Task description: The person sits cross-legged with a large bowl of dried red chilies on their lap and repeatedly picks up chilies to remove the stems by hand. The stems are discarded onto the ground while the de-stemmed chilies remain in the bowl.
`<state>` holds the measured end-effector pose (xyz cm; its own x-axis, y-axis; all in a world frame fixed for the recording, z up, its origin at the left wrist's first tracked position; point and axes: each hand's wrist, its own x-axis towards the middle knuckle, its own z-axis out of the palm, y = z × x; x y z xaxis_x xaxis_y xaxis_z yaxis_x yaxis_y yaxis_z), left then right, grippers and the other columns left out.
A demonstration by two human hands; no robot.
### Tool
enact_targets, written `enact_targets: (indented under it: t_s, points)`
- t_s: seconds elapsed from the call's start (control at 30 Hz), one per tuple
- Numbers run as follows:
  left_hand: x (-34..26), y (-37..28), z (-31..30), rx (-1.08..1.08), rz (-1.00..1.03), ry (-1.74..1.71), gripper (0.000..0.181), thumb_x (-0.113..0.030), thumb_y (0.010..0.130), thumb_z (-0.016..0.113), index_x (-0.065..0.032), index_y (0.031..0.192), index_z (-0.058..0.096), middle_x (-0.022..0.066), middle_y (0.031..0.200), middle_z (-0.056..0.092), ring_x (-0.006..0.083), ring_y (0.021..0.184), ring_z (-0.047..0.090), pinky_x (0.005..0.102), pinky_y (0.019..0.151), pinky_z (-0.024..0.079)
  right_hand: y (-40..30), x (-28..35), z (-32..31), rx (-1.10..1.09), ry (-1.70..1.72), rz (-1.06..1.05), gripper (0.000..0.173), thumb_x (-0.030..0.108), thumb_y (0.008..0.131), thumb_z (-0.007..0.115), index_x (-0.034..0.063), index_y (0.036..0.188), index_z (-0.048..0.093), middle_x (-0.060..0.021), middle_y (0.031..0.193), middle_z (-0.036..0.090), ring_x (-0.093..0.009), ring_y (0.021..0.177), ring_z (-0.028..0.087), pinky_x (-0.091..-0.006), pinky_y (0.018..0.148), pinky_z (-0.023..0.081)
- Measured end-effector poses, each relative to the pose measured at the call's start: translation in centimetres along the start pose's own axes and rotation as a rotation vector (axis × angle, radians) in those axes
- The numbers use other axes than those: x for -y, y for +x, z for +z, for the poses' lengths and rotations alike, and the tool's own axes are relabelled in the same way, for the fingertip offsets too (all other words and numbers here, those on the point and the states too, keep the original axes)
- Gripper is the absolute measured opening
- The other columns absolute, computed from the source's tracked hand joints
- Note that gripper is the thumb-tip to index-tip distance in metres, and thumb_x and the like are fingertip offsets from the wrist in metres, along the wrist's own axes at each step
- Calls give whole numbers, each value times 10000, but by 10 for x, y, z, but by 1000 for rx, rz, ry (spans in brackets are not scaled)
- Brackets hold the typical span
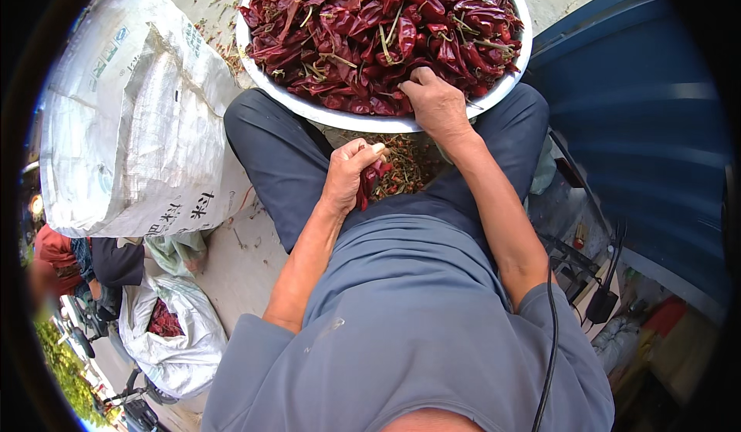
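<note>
A wide, light-coloured basin (529, 24) heaped with dried red chillies (347, 24) sits at my knees, many of the pods still bearing pale stems. My left hand (350, 168) is closed around a few dark red chilli pods (369, 186) above my lap, their ends hanging below the fingers. At the near right part of the heap, my right hand (437, 99) has its fingertips bent down among the chillies. Those fingertips are partly hidden, so whether they pinch a pod is unclear. Bits of stem and chilli (402, 168) litter the ground between my legs.
A tall white woven sack (173, 113) with printing stands at my left. Behind it are another person (87, 258) and an open white sack (191, 339) holding red chillies. A blue metal panel (631, 102) rises at my right. A black cable (553, 339) runs along my right side.
</note>
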<state>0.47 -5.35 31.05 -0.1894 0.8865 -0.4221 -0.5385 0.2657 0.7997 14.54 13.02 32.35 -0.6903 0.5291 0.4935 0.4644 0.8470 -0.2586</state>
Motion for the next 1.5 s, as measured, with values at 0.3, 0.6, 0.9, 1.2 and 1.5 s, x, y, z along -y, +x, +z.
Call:
enact_targets:
  t_s: [0.3, 0.6, 0.9, 1.2, 1.5]
  points:
    - [-21, 6, 31, -73, 191, 112, 350, -115, 992, 666, 9, 1318, 632, -5, 899, 643, 36, 751, 566, 182, 656, 455, -27, 47, -41, -128, 510, 365, 153, 98, 818, 793, 53, 953, 736, -94, 859, 719, -252, 753, 707, -350, 668, 566]
    - [-30, 1, 42, -75, 378, 331, 182, -104, 1007, 643, -23, 1162, 688, -8, 889, 668, 49, 741, 567, 199, 666, 478, -43, 64, -50, 39, 402, 140, 204, 76, 871, 730, 16, 1064, 701, -135, 943, 728, -300, 836, 725, -367, 719, 592]
    - [-26, -11, 35, 19, 857, 1145, 170, -41, 819, 734, -40, 957, 636, 116, 829, 652, 324, 769, 637, 413, 674, 515, -54, 57, -65, 277, 701, 387, 247, 195, 983, 661, -15, 854, 651, -165, 677, 611, -310, 566, 569, -377, 568, 487]
    - [-18, -14, 33, 107, 680, 1128, 207, -48, 824, 746, -37, 1022, 687, 113, 860, 669, 292, 791, 648, 381, 692, 522, -63, 57, -53, 122, 405, 67, 327, 229, 1014, 601, 21, 763, 567, -127, 632, 556, -284, 510, 522, -358, 510, 454]
    - [-8, -26, 25, 86, 343, 432, 147, -38, 980, 663, -10, 1120, 698, -16, 916, 643, 63, 787, 579, 216, 714, 488, -58, 35, -69, 396, 945, 680, 185, 191, 990, 629, 17, 933, 657, -82, 731, 631, -163, 610, 624, -296, 567, 505]
